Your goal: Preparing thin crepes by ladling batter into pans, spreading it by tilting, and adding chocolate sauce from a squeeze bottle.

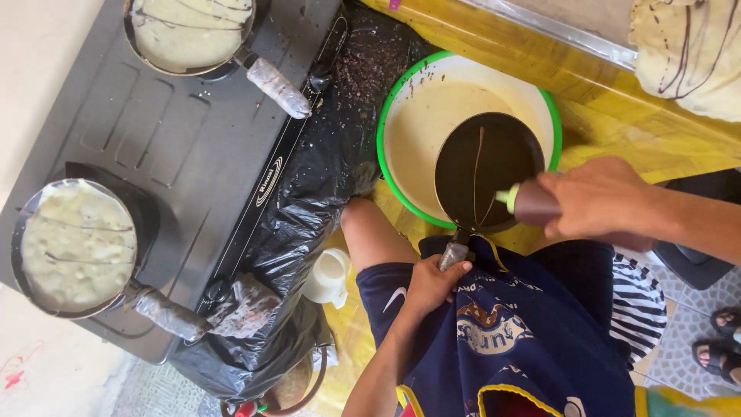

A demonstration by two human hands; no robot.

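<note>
Left hand [434, 283] is wrapped tight round the handle of a small dark pan [488, 171], gripping it low against the lap, and the pan itself sits just beyond the knuckles, held over a green-rimmed basin [390, 104]. Right hand [598, 202] is closed around a brown squeeze bottle [532, 205], nozzle pointing in over the pan's near edge, right beside the pan's rim. Thin pale lines are already traced across the dark pan surface. The basin under it holds creamy batter [432, 116], filling the space past the pan.

Out from the left hand, just to its side, a small white cup [329, 276] rests by the knee. Beyond that, crumpled black plastic sheeting [309, 193] covers the yellow bench [602, 116]. Further out again sits a dark two-burner stove [162, 131], with a pan carrying a pale bubbling crepe [77, 245] on one burner, and another pan with a smoother crepe [189, 31] on the other; both pan handles are wrapped.

Well past the right hand, at the far corner, a finished crepe streaked with dark drizzle [691, 50] lies on the bench. Someone else's sandalled feet [718, 340] show at the edge.
</note>
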